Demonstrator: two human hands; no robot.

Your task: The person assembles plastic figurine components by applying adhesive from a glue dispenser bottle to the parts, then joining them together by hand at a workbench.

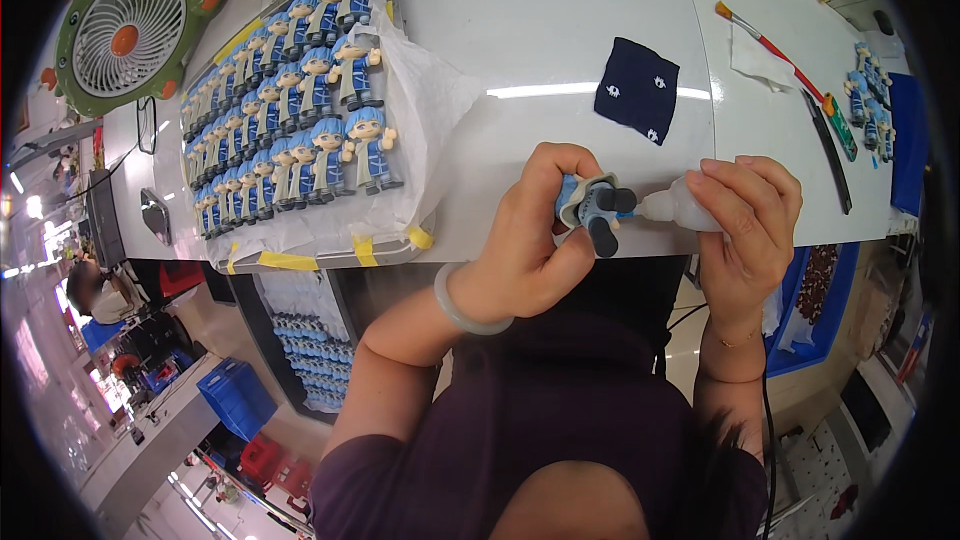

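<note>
My left hand (pixel 545 230) is closed around a small figurine (pixel 590 205), its dark feet turned toward my right. In my right hand (pixel 745 225) is a white squeeze bottle (pixel 682 206), held sideways between thumb and fingers. The bottle's nozzle points left and comes right up beside the figurine's feet; whether the tip touches cannot be made out. Most of the figurine's body is hidden by my left fingers. Beyond my hands, on the white table (pixel 560 0), lies a dark blue cloth (pixel 637 90) with small white motifs.
A paper-lined tray (pixel 275 258) with yellow tape holds rows of blue-haired figurines (pixel 325 160) at the left. Behind it stands a green fan (pixel 125 35). On the right lie a red-handled brush (pixel 770 45), a black strip-like tool (pixel 828 155), a green-handled knife (pixel 838 125) and more figurines (pixel 870 100).
</note>
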